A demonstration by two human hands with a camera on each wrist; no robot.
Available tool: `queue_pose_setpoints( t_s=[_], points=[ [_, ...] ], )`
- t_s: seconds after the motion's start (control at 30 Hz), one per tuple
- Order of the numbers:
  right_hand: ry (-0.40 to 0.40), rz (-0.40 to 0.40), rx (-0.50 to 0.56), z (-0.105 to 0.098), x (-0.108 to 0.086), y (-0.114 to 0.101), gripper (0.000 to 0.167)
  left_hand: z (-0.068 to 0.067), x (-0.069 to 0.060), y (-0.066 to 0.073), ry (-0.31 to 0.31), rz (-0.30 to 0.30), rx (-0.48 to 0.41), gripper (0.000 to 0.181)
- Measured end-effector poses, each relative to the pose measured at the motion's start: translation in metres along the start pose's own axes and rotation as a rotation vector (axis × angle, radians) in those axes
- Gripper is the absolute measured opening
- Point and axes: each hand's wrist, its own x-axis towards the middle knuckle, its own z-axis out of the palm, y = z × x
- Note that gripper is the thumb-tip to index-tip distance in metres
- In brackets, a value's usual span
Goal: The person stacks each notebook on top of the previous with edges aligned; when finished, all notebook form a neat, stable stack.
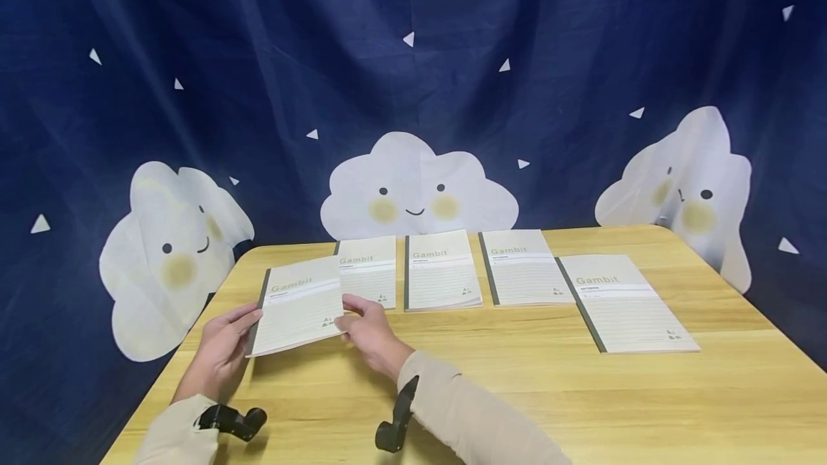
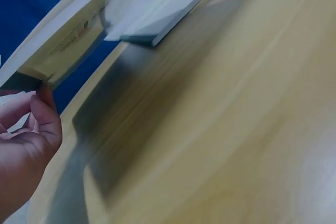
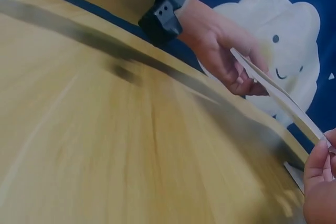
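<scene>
A thin cream notebook [image 1: 300, 311] with a dark spine and "Gambit" on its cover is held above the table, tilted. My left hand [image 1: 224, 339] pinches its spine side between thumb and fingers. On the opposite edge, near the lower right corner, my right hand [image 1: 371, 332] grips it. In the left wrist view the notebook's underside [image 2: 68, 40] shows above the left hand [image 2: 26, 140], and its shadow falls on the wood. The right wrist view has the notebook [image 3: 283, 100] edge-on, between the left hand [image 3: 223, 45] and the right hand [image 3: 321, 182].
Behind the held notebook lies a matching notebook [image 1: 368, 278], partly covered by it. Further right lie a second notebook [image 1: 442, 275], a third [image 1: 526, 271] and one more notebook [image 1: 627, 307], nearer the right side. They rest on a wooden table [image 1: 517, 386] before a dark blue curtain [image 1: 413, 85].
</scene>
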Motion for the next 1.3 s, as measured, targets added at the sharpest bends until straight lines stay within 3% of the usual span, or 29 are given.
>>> queue_pose_setpoints(
  t_s=[0.2, 0.27, 0.53, 0.87, 1.3],
  points=[
    [0.005, -0.039, -0.022, -0.022, 0.001, -0.006, 0.056, 0.021, 0.003, -0.002, -0.066, 0.028, 0.011, 0.057],
    [0.007, -0.041, -0.036, -0.03, 0.0, -0.009, 0.056, 0.028, 0.004, -0.004, -0.079, 0.03, 0.018, 0.063],
    [0.013, -0.06, -0.12, -0.06, -0.004, -0.022, 0.057, 0.059, 0.01, -0.018, -0.118, 0.049, 0.001, 0.055],
    [0.038, -0.091, -0.152, -0.102, -0.011, -0.035, 0.056, 0.107, 0.015, -0.031, -0.134, 0.101, -0.062, 0.05],
    [0.152, -0.153, -0.146, -0.154, -0.02, -0.048, 0.056, 0.172, 0.018, -0.042, -0.157, 0.132, -0.178, 0.048]
  ],
)
